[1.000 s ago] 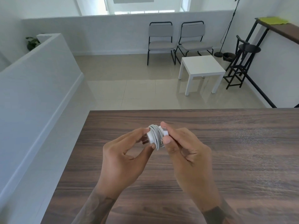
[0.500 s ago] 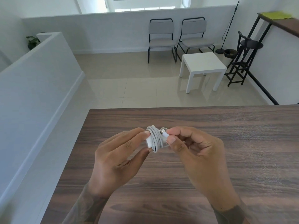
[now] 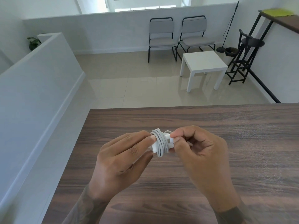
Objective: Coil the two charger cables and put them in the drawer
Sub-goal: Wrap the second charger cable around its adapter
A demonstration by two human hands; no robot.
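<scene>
Our left hand (image 3: 123, 160) pinches the white plastic charger block wrapped in white cable (image 3: 159, 143) between thumb and fingertips, steadying it so our right hand (image 3: 200, 152) can pinch and tuck the plug end.

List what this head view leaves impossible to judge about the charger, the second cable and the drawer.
- Charger: its plug end, covered by the left hand and the cable wound round it.
- Cable tip: mostly hidden by the right hand fingertips pinching it.
- Second cable: nowhere in frame.
- Drawer: not visible; the table runs off the bottom edge.
</scene>
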